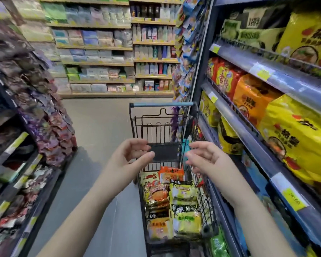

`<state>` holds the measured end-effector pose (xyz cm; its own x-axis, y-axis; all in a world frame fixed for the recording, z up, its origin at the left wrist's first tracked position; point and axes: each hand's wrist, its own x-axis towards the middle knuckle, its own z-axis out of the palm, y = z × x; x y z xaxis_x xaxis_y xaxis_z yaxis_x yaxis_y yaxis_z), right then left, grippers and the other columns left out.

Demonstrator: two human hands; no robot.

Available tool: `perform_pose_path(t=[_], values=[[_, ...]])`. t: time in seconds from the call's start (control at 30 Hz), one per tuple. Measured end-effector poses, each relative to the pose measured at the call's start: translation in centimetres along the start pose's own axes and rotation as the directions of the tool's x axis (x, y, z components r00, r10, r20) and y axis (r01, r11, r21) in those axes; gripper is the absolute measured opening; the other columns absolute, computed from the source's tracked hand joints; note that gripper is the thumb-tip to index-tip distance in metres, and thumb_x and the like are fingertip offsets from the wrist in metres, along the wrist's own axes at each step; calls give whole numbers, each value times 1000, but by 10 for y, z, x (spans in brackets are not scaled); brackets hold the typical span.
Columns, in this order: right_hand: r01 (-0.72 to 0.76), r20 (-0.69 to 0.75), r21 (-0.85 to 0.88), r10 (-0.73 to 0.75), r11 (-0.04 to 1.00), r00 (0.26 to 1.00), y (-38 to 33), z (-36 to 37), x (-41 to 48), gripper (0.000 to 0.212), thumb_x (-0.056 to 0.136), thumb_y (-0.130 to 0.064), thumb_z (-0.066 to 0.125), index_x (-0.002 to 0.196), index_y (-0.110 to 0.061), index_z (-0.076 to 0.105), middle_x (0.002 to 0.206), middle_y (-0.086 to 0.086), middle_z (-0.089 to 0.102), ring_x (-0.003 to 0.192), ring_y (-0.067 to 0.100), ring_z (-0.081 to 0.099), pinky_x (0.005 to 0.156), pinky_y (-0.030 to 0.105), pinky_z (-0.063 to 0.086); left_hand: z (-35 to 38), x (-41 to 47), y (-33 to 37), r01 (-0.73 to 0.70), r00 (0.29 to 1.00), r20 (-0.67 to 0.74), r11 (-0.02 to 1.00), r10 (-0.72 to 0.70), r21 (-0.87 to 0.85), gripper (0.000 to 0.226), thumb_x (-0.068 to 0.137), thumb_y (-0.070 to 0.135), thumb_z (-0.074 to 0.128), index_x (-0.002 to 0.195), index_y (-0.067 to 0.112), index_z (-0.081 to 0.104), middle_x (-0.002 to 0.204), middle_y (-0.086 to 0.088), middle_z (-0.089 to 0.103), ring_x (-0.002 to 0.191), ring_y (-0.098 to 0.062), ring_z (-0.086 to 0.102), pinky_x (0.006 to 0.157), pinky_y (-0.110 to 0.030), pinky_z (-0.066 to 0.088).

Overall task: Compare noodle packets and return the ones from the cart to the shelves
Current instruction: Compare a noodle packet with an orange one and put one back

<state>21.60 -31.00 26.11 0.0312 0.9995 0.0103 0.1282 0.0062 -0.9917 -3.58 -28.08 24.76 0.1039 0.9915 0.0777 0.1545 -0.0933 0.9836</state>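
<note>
Both hands hang empty over the cart (161, 104), palms turned toward each other and fingers loosely bent. The left hand (130, 158) and right hand (206, 160) are apart, and the cart's black flap (165, 151) shows through the gap between them. Neither hand touches the wire sides. The packets (174, 204) lie in the basket below the forearms. They are piled in two rough rows of yellow, orange and pale green wrappers that reach from the near wall up to the flap. The cart stands hard by the right shelves (267, 71), its right side just beside their metal edges. Large yellow and orange packs (254, 97) press up to the rails on those shelves. A strip of hanging packets (187, 34) covers the end post beyond the cart's far bar. To the left of the cart a band of grey floor (100, 127) lies open. It runs between the basket and the left rack (26, 164) of dark wrappers, and on ahead to the back shelves (96, 52) across the aisle end.
</note>
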Motion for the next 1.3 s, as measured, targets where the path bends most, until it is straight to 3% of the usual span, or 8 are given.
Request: perform_pose_path(t=[0.23,0.43,0.57,0.73,0.9,1.07,1.2,1.3], values=[[-121,119,27,117,992,986,47,-21,132,33,88,-31,78,119,-34,67,109,-3,76,103,19,74,96,47,58,28,104,-22,142,990,0,989,-142,46,54,79,54,85,123,30,65,117,13,75,108,-9,72,106,-43,53],[-187,174,-63,195,980,965,75,-21,202,45,81,-43,79,124,-35,64,112,-8,75,105,11,72,96,46,58,29,161,-66,254,967,-30,967,-254,-8,54,77,49,84,122,28,65,114,11,75,103,-9,72,94,-31,58],[-255,136,-97,266,962,954,106,-22,236,49,78,-47,79,123,-35,65,112,-9,75,105,9,72,98,41,57,30,195,-106,343,939,-8,939,-343,-13,39,88,28,79,124,24,64,115,5,72,103,-9,72,92,-25,60],[-362,103,-138,377,922,920,168,-25,271,48,77,-48,79,121,-34,66,108,-11,75,102,7,72,95,39,57,45,229,-171,459,887,-53,888,-458,-1,32,92,33,76,121,28,62,117,5,71,104,-8,71,85,-19,58],[-480,62,-174,496,860,866,251,-24,302,40,80,-45,80,116,-33,68,105,-12,76,98,6,72,93,36,59,69,254,-239,578,813,-91,816,-575,9,41,93,39,75,128,25,58,122,4,68,109,-9,68,96,-29,57],[-596,22,-220,615,772,788,347,-20,332,46,74,-52,81,112,-32,66,108,-10,74,99,8,72,86,33,59,93,274,-302,668,736,-135,744,-663,-19,38,94,35,75,125,21,58,112,6,68,94,-8,66,66,-19,53],[-661,-32,-289,683,692,729,413,-15,355,51,83,-41,82,122,-17,60,114,0,68,94,10,65,70,24,49,100,280,-348,728,671,-162,684,-723,-38,36,92,39,77,119,23,60,117,2,68,101,-21,70,76,-27,55],[-697,-109,-411,728,587,677,453,-11,364,70,81,-44,83,132,-8,53,120,6,63,101,20,61,81,28,46,101,277,-366,754,643,-172,656,-747,-28,41,90,43,77,121,24,59,121,5,67,105,-20,70,83,-31,54]])
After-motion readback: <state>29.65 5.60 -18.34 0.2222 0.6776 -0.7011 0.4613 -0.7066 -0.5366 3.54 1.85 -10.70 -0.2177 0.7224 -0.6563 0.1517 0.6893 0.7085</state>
